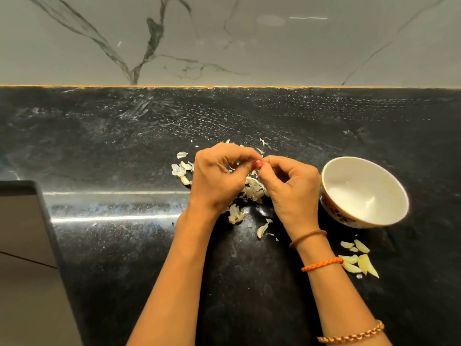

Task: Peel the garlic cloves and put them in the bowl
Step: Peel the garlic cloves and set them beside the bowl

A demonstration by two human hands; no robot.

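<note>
While she works: left hand (pixel 216 176) and right hand (pixel 290 187) curl fingertip to fingertip, pinching a clove hidden between them.
Bowl (pixel 364 191): at three o'clock, apparently holding nothing.
Peeled cloves (pixel 357 259): on the worktop (pixel 249 283), five o'clock.
Risk: slippery clove squirts into the skins (pixel 253 189); stray papery skins ride along.

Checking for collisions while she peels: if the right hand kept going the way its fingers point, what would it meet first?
The right hand points left toward the left hand, whose fingertips it meets almost at once; they appear to touch already, pinching something small I cannot make out.
</note>
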